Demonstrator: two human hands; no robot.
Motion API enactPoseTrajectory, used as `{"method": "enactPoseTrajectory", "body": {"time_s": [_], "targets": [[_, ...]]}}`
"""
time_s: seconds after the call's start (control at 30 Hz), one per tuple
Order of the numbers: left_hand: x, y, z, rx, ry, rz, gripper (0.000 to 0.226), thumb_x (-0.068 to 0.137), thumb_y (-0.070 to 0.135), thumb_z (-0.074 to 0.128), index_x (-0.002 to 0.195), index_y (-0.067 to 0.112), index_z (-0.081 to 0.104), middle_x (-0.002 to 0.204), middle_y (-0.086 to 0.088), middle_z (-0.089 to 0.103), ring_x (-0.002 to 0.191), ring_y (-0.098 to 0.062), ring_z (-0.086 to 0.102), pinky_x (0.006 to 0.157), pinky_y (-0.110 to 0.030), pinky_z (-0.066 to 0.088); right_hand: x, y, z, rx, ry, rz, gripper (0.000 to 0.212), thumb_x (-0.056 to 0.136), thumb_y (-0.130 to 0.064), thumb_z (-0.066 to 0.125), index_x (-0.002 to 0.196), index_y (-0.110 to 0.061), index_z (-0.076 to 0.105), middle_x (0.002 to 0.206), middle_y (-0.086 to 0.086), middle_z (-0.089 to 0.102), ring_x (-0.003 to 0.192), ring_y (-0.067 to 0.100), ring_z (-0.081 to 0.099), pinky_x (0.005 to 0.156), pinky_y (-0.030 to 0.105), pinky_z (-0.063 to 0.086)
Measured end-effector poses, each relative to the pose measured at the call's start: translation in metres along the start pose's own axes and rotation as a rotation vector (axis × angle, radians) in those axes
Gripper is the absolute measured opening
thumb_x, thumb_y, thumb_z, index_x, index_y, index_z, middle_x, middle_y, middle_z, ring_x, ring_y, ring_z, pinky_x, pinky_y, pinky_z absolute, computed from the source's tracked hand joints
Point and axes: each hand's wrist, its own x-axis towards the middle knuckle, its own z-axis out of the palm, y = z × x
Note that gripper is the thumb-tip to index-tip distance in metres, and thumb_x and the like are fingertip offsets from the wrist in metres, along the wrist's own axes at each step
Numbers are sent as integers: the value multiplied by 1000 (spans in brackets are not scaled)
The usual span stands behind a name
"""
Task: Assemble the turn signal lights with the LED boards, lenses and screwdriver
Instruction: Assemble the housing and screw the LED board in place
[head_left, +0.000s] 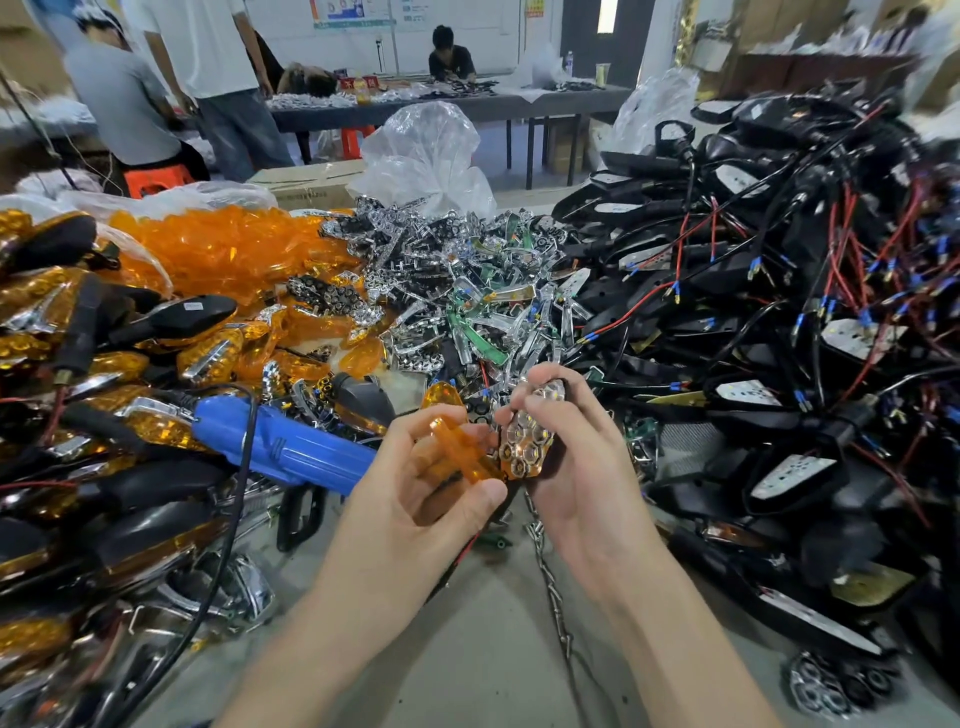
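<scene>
My left hand (421, 483) grips an amber lens (460, 452), tilted with its edge toward the right. My right hand (566, 441) holds a turn signal housing fitted with a chrome reflector (524, 441) showing several round cells. Lens and reflector touch at the centre of the view, just above the table. A blue electric screwdriver (291, 447) lies on the table to the left of my hands, its black cord (234, 519) looping down toward the front.
Amber lenses (223, 249) are piled at back left, chrome reflectors (441, 280) in the middle, black housings with red and black wires (779, 291) on the right. Finished lights (78, 364) are stacked at left. A metal chain (550, 582) runs along the grey table. People stand and sit at tables behind.
</scene>
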Motion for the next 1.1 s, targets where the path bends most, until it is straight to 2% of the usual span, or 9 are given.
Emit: {"method": "enactPoseTrajectory", "body": {"time_s": [0.17, 0.37, 0.5, 0.63, 0.73, 0.83, 0.93, 1.0, 1.1], "targets": [[-2, 1, 6, 39, 13, 1, 53, 76, 16, 73, 125, 23, 53, 115, 11, 73, 109, -7, 68, 86, -11, 50, -3, 0, -1, -34, -48, -6, 19, 85, -11, 64, 89, -27, 73, 86, 0, 68, 87, 14, 68, 80, 29, 57], [3, -5, 9, 238, -7, 58, 58, 85, 32, 75, 136, 48, 51, 120, 24, 68, 115, 0, 64, 93, -13, 49, -6, 1, 2, -83, -26, -23, 16, 86, -15, 63, 91, -26, 74, 101, 3, 74, 92, 15, 67, 80, 26, 56], [6, -5, 12, 285, 7, 65, 54, 85, 35, 74, 127, 60, 52, 113, 38, 65, 111, 8, 63, 90, -7, 47, -5, 3, 6, -81, 5, -52, 14, 90, -32, 65, 92, -27, 77, 110, 5, 76, 101, 14, 70, 85, 28, 57], [5, -3, 13, 275, 15, 72, 48, 79, 36, 70, 117, 56, 50, 108, 49, 59, 109, 18, 58, 87, 0, 42, -5, 4, 7, -133, 3, -81, 26, 87, -47, 65, 101, -28, 76, 107, 3, 75, 105, 15, 68, 94, 33, 54], [5, -4, 12, 279, -7, 71, 47, 80, 38, 69, 121, 54, 52, 112, 42, 62, 109, 13, 61, 90, -4, 45, -6, 5, 8, -204, -2, -98, 25, 87, -48, 73, 106, -33, 76, 107, 0, 75, 109, 14, 67, 102, 37, 50], [3, -5, 11, 279, -33, 47, 46, 80, 43, 67, 123, 56, 56, 112, 29, 69, 107, 4, 66, 91, -13, 50, -8, 4, 9, -361, -17, -130, 25, 79, -43, 76, 104, -41, 75, 104, -8, 75, 99, 7, 68, 91, 28, 54], [3, -2, 9, 252, -43, 35, 38, 82, 45, 67, 117, 58, 58, 112, 24, 71, 105, 1, 67, 86, -12, 50, -10, 5, 10, -481, -9, -202, 18, 87, -31, 69, 100, -42, 72, 105, -4, 75, 97, 7, 69, 88, 26, 55], [6, 2, 6, 154, -43, 12, 27, 86, 49, 67, 112, 48, 63, 110, 15, 73, 104, -4, 68, 85, -15, 50, -12, 5, 11, -487, -29, -249, 13, 92, -28, 65, 100, -37, 70, 106, -1, 75, 101, 8, 69, 88, 23, 54], [7, 5, 3, -34, -87, -87, 35, 88, 60, 59, 113, 35, 65, 106, 3, 74, 105, -13, 68, 90, -29, 53, -16, 6, 16, -521, -80, -297, 14, 94, -35, 57, 104, -30, 65, 105, -8, 72, 108, 4, 67, 90, 17, 49]]}}
